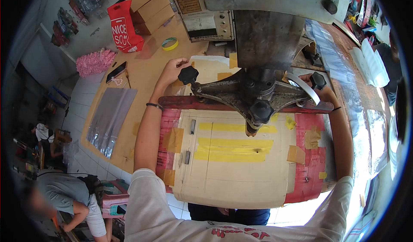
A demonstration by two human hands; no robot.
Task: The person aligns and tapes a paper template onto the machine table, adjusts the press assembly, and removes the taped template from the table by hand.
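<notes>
My left hand reaches past the red bar of a heavy press, beside a black knob. Its fingers are bent together; the knob hides their tips and whatever they may hold. On the far side of the bar, my right hand is mostly covered by the press arm and a white curved strip, near another black knob. Below the press head lies a cream board with yellow tape strips, two small metal bars and red, taped side edges.
To the left are a clear plastic sheet stack, a phone, a tape roll, a red bag and a cardboard box. Plastic film runs along the right. Another person sits at lower left.
</notes>
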